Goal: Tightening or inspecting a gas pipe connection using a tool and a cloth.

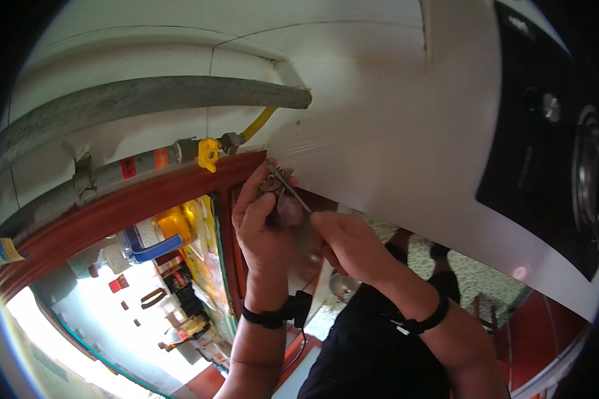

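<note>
My left hand [251, 226] is raised in front of the red-brown wooden edge, its fingers curled round a small rust-brown metal part [271, 186] with an uneven surface. The fingers hide much of this part, and its kind cannot be made out. My right hand [353, 245] pinches the near end of a thin grey metal rod [293, 191]. The rod slants up and left across the brown part, with its far tip close to my left fingertips. A rounded, pinkish, blurred shape [289, 211] shows between the hands.
A yellow valve handle [209, 154] sits on a grey pipe just beyond my left hand. A thicker grey hose [180, 92] runs above it. On the right stands a white appliance [393, 133] with a black panel [539, 146]. Glass-covered shelves [173, 286] hold several small items.
</note>
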`<action>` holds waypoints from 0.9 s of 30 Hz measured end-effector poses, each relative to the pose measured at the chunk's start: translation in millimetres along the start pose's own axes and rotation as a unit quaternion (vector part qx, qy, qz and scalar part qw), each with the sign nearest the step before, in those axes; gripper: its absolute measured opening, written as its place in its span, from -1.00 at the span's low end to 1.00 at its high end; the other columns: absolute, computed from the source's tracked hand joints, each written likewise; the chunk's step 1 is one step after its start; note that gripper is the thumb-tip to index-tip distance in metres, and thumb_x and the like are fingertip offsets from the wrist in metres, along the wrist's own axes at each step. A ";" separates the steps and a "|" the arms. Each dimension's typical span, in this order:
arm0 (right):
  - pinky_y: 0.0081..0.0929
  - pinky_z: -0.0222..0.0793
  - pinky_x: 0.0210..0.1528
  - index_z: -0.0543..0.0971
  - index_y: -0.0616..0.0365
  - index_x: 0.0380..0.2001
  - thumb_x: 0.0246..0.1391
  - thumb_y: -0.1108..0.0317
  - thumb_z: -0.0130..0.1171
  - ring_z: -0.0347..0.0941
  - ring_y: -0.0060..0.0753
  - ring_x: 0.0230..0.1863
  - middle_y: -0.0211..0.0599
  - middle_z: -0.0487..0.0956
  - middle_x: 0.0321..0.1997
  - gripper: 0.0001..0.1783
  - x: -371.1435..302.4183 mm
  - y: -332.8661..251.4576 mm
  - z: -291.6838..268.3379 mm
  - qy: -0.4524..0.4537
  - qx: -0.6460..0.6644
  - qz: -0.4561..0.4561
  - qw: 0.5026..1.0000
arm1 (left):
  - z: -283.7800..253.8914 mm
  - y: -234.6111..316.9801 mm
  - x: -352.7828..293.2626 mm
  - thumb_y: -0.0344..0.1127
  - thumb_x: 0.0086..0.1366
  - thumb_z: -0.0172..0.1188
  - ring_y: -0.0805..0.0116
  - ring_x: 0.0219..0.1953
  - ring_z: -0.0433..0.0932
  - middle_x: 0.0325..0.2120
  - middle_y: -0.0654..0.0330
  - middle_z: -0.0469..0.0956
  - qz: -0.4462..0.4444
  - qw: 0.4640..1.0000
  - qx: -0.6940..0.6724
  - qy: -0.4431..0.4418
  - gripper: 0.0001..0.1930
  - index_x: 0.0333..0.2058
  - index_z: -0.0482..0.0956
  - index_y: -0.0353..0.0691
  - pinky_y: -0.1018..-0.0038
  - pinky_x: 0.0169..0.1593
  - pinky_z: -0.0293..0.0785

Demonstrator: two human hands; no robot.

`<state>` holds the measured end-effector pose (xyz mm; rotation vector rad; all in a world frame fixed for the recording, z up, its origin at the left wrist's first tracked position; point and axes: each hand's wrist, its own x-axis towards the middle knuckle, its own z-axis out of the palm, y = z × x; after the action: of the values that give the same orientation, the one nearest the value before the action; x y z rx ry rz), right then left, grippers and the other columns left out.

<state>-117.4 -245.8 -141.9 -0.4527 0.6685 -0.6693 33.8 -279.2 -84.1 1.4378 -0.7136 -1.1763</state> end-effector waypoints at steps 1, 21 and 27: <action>-0.47 0.19 -0.45 0.42 0.15 -0.53 0.51 -0.03 -0.07 0.22 -0.61 -0.57 -0.52 0.31 -0.66 -0.44 -6.2 -4.2 -0.2 0.017 -0.014 0.018 1.000 | -4.7 2.1 -1.6 -0.47 0.39 -0.01 0.32 -0.09 0.65 -0.03 -0.08 0.66 -0.032 0.999 -0.021 -0.035 -0.57 0.20 0.52 -0.45 0.43 0.00 0.58; -0.53 0.12 -0.75 0.46 0.14 -0.40 0.52 -0.10 -0.19 0.26 -0.54 -0.80 -0.38 0.38 -0.75 -0.43 -82.9 -26.4 3.5 0.052 0.019 0.197 0.979 | -0.4 -1.8 2.8 -0.63 0.24 -0.09 0.44 -0.27 0.60 -0.09 -0.01 0.66 -0.079 0.992 -0.043 -0.085 -0.50 0.16 0.51 -0.45 0.55 -0.25 0.48; -0.55 0.14 -0.68 0.49 0.16 -0.44 0.50 -0.09 -0.10 0.24 -0.59 -0.80 -0.46 0.36 -0.75 -0.43 -56.1 -31.0 6.2 0.111 -0.148 0.065 0.981 | -6.5 5.2 7.9 -0.58 0.27 0.00 0.44 -0.24 0.66 -0.19 0.09 0.71 -0.111 0.967 0.191 -0.130 -0.54 0.15 0.56 -0.42 0.55 -0.18 0.54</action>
<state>-159.2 -227.7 -96.4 -0.6077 1.0079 -0.5018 43.3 -285.1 -81.8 1.7341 -1.0232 -1.4774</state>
